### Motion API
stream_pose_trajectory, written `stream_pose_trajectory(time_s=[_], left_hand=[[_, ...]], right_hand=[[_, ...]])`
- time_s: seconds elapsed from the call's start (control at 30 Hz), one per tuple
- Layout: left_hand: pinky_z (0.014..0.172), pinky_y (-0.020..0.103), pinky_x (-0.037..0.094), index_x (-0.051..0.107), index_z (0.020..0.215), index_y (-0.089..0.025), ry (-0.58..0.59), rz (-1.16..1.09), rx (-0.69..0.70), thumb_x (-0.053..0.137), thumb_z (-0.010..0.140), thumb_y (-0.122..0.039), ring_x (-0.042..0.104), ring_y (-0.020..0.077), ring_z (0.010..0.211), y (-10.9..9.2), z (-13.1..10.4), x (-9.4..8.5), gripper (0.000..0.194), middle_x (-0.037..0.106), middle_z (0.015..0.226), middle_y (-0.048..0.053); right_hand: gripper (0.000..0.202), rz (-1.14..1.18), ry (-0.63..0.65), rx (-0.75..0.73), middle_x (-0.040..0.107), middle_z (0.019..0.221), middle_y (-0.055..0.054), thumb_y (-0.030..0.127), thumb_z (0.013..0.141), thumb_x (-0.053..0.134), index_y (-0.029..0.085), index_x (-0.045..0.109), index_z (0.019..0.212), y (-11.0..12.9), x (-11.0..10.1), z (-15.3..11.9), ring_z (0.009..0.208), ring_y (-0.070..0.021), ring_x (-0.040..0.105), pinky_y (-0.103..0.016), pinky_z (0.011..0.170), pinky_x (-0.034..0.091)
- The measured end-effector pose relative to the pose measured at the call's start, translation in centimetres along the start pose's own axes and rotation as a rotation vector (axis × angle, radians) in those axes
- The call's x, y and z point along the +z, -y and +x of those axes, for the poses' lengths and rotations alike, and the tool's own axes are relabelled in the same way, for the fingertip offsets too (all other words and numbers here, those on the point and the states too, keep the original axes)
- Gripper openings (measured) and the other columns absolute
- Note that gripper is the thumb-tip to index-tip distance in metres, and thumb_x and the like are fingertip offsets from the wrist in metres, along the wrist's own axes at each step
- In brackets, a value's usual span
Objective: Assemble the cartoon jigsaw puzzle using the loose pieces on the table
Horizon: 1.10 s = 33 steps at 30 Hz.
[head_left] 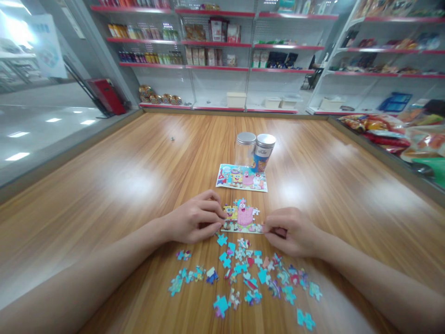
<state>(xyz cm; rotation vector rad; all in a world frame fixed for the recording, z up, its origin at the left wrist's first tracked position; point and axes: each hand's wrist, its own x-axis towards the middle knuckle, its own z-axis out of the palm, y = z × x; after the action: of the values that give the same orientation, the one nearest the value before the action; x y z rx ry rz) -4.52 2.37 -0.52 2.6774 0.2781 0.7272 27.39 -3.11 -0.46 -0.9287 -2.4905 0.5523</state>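
Observation:
A partly joined jigsaw puzzle lies flat on the table, showing a pink starfish and a yellow square cartoon figure. At its left edge, my left hand has its fingers bent and closed on the border. My right hand is curled, its thumb and forefinger pinched at the lower right corner; its fingertips partly hide what they hold. Several loose jigsaw pieces, mostly light blue, are scattered below the joined part. Just beyond it rests a printed picture sheet with the same characters.
A clear jar with a silver lid and a printed can stand at the back of the sheet. Snack packets lie beyond the wooden table's right edge. Stocked shelves stand behind; a red object is at left.

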Motion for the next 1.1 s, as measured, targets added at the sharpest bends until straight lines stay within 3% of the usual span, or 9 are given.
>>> stream_pose_trajectory(time_s=[0.33, 0.53, 0.67, 0.87, 1.1], left_hand=[[0.094, 0.046, 0.052, 0.073, 0.107, -0.017, 0.013, 0.022, -0.016, 0.062, 0.089, -0.011, 0.063, 0.0232, 0.099, -0.1, -0.1, 0.1, 0.022, 0.075, 0.108, 0.011], [0.117, 0.059, 0.036, 0.064, 0.132, -0.021, 0.086, 0.139, 0.014, 0.064, 0.091, -0.023, 0.054, 0.0310, 0.129, -0.7, 0.1, 0.0, 0.041, 0.062, 0.141, 0.011], [0.119, 0.061, 0.033, 0.061, 0.137, -0.022, 0.153, 0.147, 0.008, 0.065, 0.093, -0.030, 0.046, 0.0339, 0.138, -1.1, 0.3, 0.0, 0.045, 0.057, 0.148, 0.010], [0.121, 0.061, 0.030, 0.060, 0.139, -0.022, 0.181, 0.151, -0.004, 0.064, 0.093, -0.030, 0.044, 0.0343, 0.140, -0.9, 0.2, 0.0, 0.047, 0.054, 0.150, 0.010], [0.118, 0.058, 0.034, 0.065, 0.132, -0.022, 0.136, 0.108, -0.003, 0.062, 0.094, -0.023, 0.054, 0.0303, 0.129, -0.9, 0.5, 0.1, 0.038, 0.062, 0.142, 0.009]], right_hand=[[0.010, -0.007, -0.005, 0.011, 0.048, 0.057, 0.005, 0.014, 0.083, 0.059, 0.018, 0.066, 0.077, -0.1, 0.2, -0.2, 0.054, -0.0098, 0.043, -0.024, 0.056, 0.030], [0.009, -0.009, -0.001, 0.011, 0.049, 0.057, 0.005, 0.014, 0.083, 0.059, 0.018, 0.066, 0.078, 0.1, 0.0, -0.1, 0.053, -0.0097, 0.043, -0.024, 0.055, 0.030], [0.010, -0.006, -0.005, 0.002, 0.050, 0.057, 0.005, 0.014, 0.084, 0.058, 0.018, 0.066, 0.078, 0.1, 0.0, 0.0, 0.052, -0.0097, 0.043, -0.023, 0.055, 0.030], [0.009, -0.016, -0.012, 0.010, 0.051, 0.057, 0.004, 0.014, 0.083, 0.059, 0.018, 0.067, 0.079, 0.2, 0.0, 0.1, 0.052, -0.0098, 0.044, -0.024, 0.054, 0.030], [0.009, -0.022, 0.001, 0.008, 0.050, 0.057, 0.004, 0.013, 0.083, 0.059, 0.018, 0.066, 0.078, 0.1, 0.1, 0.0, 0.052, -0.0104, 0.044, -0.025, 0.054, 0.030]])
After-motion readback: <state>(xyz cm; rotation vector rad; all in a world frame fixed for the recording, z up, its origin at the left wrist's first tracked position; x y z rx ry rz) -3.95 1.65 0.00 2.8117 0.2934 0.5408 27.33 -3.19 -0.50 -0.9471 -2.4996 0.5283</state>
